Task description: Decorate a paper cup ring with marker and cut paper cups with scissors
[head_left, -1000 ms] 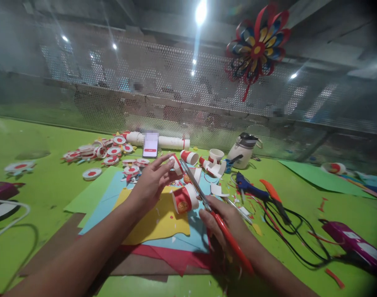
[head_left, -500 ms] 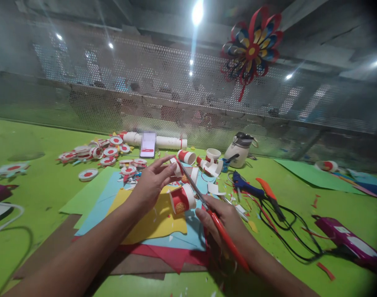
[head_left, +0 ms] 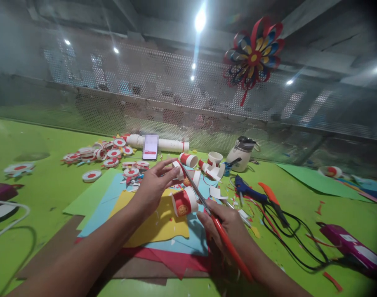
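Paper cup piece (head_left: 178,170), red and white, pinched between left hand (head_left: 151,187) fingertips, held above coloured paper sheets (head_left: 151,225) at table centre. Scissors (head_left: 207,210) with red handles gripped in right hand (head_left: 227,225), blades raised toward piece, tips just beside it. Whole red cup (head_left: 184,202) lying on sheets between hands. Cut cup discs (head_left: 109,153) piled far left. Glue gun (head_left: 248,190) laid right, near black cable. Phone (head_left: 150,147) propped far centre on green table (head_left: 46,185).

You've got a phone (head_left: 150,147) upright at the back w/ red-white discs (head_left: 92,154) left of it, blue glue gun (head_left: 248,189) right, paper pinwheel (head_left: 253,55) hanging above.
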`<state>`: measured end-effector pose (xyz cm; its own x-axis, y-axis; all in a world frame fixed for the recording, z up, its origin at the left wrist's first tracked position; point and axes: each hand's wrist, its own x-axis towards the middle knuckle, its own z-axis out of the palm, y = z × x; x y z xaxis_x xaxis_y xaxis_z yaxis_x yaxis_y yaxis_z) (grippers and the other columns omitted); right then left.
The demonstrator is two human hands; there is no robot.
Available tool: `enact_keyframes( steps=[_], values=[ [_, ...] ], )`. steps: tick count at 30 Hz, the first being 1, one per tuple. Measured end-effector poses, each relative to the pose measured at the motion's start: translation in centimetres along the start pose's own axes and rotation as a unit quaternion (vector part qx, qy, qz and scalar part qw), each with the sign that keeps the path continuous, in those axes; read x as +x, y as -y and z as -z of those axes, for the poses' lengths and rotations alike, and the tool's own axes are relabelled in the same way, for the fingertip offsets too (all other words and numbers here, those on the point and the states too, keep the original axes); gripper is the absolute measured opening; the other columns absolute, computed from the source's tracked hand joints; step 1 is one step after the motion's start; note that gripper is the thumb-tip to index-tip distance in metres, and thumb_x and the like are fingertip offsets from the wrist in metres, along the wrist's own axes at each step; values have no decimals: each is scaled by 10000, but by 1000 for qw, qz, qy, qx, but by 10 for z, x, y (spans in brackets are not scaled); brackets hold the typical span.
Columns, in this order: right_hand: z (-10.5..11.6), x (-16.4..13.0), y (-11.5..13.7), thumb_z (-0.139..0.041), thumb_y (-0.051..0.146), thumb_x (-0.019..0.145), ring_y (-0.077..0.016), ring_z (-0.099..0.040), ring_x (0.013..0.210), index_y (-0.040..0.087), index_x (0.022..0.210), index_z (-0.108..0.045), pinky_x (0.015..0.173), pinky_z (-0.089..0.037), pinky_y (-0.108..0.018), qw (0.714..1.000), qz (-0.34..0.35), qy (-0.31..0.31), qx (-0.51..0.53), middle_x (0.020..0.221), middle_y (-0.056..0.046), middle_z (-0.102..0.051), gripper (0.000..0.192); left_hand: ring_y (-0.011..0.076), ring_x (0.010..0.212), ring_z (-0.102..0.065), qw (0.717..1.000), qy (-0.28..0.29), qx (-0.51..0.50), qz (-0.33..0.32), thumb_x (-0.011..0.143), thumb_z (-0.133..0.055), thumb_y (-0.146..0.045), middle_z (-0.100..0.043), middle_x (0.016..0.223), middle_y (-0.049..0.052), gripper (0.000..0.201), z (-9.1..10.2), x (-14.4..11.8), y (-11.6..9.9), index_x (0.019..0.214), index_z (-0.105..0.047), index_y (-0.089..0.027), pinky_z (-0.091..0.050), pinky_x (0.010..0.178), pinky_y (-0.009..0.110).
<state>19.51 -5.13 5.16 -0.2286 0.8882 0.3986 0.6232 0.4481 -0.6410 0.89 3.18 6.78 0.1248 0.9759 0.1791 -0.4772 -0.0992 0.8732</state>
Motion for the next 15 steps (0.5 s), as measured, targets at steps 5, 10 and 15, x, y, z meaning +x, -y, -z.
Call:
enact_keyframes(
  steps=[5, 10, 15],
  values=[
    [-3, 0, -1, -539, 376, 915, -136, -543, 591, 183, 784, -633, 557, -415, -222, 999, 21, -24, -18, 637, 15, -582, 252, 190, 796, -697, 1000, 4, 2, -3, 692, -808, -252, -710, 901, 60, 473, 0, 0, 0, 1128, -660, -145, -553, 837, 387],
    [-2, 0, -1, -540, 384, 913, -139, -545, 595, 186, 768, -623, 556, -410, -222, 1000, 12, -20, -20, 635, 15, -573, 259, 195, 799, -698, 1000, 3, 9, -5, 692, -806, -265, -712, 911, 68, 486, 0, 0, 1, 1138, -657, -142, -551, 830, 387],
    [-2, 0, -2, -569, 377, 895, -134, -518, 556, 190, 723, -592, 530, -387, -222, 999, 16, -28, -23, 613, 17, -563, 255, 191, 794, -701, 1000, -1, 11, 2, 681, -814, -263, -720, 887, 58, 505, 1, 0, 1, 1144, -650, -147, -544, 837, 376]
  ],
)
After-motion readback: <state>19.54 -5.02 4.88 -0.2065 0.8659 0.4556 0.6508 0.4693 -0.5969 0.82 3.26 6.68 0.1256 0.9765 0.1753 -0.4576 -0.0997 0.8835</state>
